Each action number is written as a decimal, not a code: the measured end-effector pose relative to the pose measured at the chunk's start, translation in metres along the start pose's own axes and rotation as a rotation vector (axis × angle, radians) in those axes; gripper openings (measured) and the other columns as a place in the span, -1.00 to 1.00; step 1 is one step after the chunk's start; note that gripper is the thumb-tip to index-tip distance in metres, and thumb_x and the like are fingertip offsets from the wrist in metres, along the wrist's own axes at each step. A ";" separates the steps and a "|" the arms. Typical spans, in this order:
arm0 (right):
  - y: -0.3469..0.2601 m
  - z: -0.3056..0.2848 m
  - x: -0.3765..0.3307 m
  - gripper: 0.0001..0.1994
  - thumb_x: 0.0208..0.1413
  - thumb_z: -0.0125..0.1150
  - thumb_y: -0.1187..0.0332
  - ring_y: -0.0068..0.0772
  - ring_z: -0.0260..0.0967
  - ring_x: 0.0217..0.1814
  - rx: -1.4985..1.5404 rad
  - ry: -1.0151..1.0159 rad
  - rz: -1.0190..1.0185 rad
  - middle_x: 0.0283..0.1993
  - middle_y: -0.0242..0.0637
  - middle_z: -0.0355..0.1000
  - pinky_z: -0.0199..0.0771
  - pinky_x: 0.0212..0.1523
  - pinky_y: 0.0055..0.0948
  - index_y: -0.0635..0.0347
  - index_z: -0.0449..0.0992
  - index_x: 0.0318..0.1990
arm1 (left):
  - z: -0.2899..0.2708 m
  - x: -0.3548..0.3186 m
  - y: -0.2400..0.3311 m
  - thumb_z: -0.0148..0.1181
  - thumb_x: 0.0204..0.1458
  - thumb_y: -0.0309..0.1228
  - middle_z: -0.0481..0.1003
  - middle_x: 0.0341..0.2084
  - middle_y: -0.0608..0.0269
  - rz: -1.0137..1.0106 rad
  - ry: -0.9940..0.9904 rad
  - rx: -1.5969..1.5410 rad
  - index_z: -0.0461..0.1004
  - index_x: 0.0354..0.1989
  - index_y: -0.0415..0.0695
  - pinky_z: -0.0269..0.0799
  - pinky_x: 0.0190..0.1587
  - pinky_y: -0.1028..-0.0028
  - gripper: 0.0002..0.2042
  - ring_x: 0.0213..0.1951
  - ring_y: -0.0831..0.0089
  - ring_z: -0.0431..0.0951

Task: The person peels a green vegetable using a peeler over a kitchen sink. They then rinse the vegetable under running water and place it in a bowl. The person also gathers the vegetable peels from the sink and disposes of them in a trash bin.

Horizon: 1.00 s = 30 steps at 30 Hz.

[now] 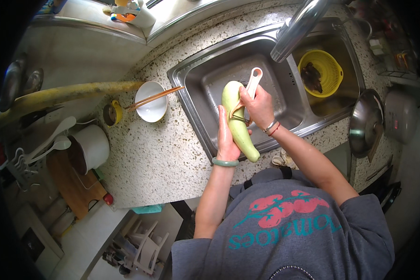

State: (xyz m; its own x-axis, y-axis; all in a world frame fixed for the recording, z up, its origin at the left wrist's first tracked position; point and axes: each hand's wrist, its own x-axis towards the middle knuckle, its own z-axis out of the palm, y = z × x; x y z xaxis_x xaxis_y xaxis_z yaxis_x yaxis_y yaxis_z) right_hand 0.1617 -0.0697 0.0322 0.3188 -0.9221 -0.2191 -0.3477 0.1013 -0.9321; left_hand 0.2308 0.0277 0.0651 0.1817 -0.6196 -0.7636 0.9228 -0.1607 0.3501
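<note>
Here, over the left basin of a steel double sink (205,88), the person holds a long pale-green gourd (238,119) upright but slightly tilted, its lower end hanging just past the sink's front rim. The left hand (226,135) supports the gourd from behind and to the left, palm flat along its side with the fingers stretched up against the skin, a green bangle (225,162) on the wrist. The right hand (258,106) is clenched around a white-handled peeler (253,84), whose handle sticks up beyond the knuckles while its blade end lies against the gourd's right flank; bracelets circle that wrist. A chrome tap (296,28) reaches over the divider between the basins, and a yellow colander (321,72) with something dark inside sits in the right basin. On the speckled stone surface (149,154) left of the sink stands a white bowl (150,101) with a pair of chopsticks (156,96) laid across it, their tips pointing toward the sink. Just beside the bowl lies a small yellow cup (112,113), and farther left a white pot (91,148). A metal lid (365,123) rests on the surface to the right of the sink.
</note>
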 end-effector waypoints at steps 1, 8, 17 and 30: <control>-0.003 0.000 0.001 -0.71 0.13 0.21 0.19 -0.57 0.43 -0.52 -0.004 -0.006 -0.001 -0.56 -0.32 0.47 0.39 -0.46 -0.48 0.27 0.45 -0.41 | -0.001 -0.001 0.000 -0.16 0.13 0.25 0.43 -0.37 0.32 -0.002 -0.006 -0.002 0.38 0.02 -0.05 0.48 -0.52 0.49 -0.39 -0.41 0.50 0.46; -0.007 0.009 -0.001 -0.68 0.09 0.18 0.13 -0.11 0.47 -0.47 -0.006 0.015 -0.003 -0.55 -0.13 0.46 0.43 -0.39 -0.23 0.25 0.44 -0.44 | -0.004 -0.005 0.001 -0.17 0.18 0.18 0.42 -0.42 0.25 -0.020 -0.013 -0.028 0.37 -0.05 -0.13 0.45 -0.56 0.50 -0.44 -0.48 0.45 0.44; 0.001 0.015 0.009 -0.70 0.09 0.19 0.19 -0.20 0.45 -0.51 0.057 0.080 -0.011 -0.58 -0.16 0.45 0.41 -0.40 -0.27 0.28 0.45 -0.48 | -0.010 -0.012 0.002 -0.15 0.19 0.16 0.37 -0.50 0.20 -0.069 0.028 -0.019 0.35 -0.09 -0.15 0.42 -0.57 0.47 -0.46 -0.52 0.41 0.42; 0.017 0.019 0.034 -0.63 0.04 0.11 0.10 -0.46 0.45 -0.48 0.112 -0.040 0.340 -0.57 -0.28 0.48 0.42 -0.36 -0.42 0.29 0.52 -0.54 | -0.022 -0.030 0.014 -0.10 0.19 0.12 0.38 -0.50 0.20 -0.154 0.052 -0.009 0.37 -0.07 -0.11 0.41 -0.56 0.45 -0.50 -0.49 0.35 0.44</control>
State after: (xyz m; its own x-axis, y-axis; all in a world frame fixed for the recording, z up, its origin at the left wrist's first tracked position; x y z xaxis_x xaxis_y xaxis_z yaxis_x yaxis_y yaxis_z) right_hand 0.1833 -0.0919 0.0040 0.2369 -0.8134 -0.5313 -0.3415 0.4423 -0.8293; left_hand 0.2457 0.0615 0.0809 0.0551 -0.5479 -0.8347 0.9439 -0.2440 0.2225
